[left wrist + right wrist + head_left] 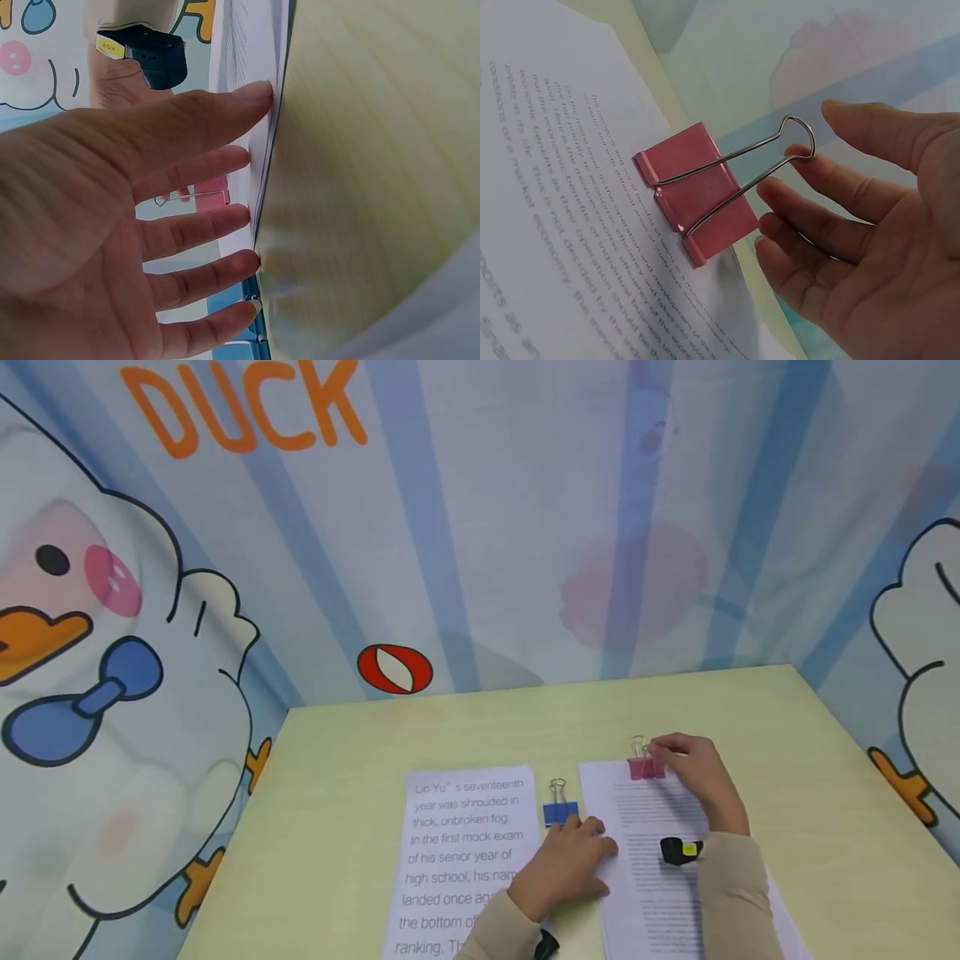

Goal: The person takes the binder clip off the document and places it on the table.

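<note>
A pink binder clip (697, 191) sits on the top edge of the right-hand stack of printed sheets (637, 852), its wire handle standing out past the edge. My right hand (697, 772) is at that handle, the index fingertip right at the wire loop and the thumb (877, 131) apart from it. My left hand (573, 864) spreads its fingers along the stack's left edge, thumb tip (255, 94) at the sheets. Just beyond its fingertips lies a blue binder clip (561, 813), between the two sets of paper.
On the left lies a large-print sheet (457, 860), partly covered by my left sleeve (498, 931). The pale wooden table (330, 793) ends at a blue-striped cloth backdrop (495, 527) with cartoon ducks.
</note>
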`<state>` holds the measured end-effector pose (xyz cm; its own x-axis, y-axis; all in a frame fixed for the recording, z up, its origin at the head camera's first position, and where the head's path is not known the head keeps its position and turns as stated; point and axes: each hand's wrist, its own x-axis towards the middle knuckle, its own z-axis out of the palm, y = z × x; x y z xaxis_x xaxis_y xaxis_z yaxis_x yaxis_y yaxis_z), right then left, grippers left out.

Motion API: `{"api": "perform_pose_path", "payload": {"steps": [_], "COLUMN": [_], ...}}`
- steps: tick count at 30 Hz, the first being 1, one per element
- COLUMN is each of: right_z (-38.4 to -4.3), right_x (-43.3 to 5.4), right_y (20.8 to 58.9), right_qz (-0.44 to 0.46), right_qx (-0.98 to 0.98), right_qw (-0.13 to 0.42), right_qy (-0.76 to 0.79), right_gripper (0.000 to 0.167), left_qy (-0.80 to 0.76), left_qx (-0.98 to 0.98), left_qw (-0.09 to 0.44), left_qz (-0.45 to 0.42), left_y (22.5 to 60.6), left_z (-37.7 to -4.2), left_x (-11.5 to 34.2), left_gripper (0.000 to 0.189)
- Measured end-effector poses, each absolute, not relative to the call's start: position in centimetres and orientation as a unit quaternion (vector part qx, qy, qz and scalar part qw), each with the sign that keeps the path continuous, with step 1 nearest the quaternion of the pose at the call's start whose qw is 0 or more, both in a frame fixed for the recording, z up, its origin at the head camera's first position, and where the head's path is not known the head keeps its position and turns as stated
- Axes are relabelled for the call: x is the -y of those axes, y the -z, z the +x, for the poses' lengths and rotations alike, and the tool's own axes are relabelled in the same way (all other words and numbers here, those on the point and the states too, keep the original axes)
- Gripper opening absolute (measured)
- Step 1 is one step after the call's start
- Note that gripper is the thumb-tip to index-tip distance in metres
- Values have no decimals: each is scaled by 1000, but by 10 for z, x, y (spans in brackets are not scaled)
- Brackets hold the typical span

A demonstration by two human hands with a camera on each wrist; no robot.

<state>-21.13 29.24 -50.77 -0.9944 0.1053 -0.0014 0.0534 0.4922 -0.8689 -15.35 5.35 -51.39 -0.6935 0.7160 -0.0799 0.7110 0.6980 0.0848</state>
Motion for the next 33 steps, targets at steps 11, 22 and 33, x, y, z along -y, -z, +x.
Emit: {"api": "perform_pose_path", "payload": {"steps": [11, 22, 33], "right_z": [-213, -215, -221], "right_x": [-296, -301, -304], "right_y": [508, 512, 511], "right_qz": [-9, 16, 51], "right_qx": [843, 848, 869], "right_qw": [-17, -13, -34], "right_qy": [-537, -530, -491], "right_gripper": [28, 35, 56], "left_qy": [-23, -36, -26], "left_qx": [-919, -919, -920], "left_qw": [60, 63, 57], "left_qz": [390, 388, 386], "left_y": [513, 510, 509], "left_z": [-154, -151, -148], "left_x": [-54, -53, -54], "left_gripper": [47, 47, 44]}}
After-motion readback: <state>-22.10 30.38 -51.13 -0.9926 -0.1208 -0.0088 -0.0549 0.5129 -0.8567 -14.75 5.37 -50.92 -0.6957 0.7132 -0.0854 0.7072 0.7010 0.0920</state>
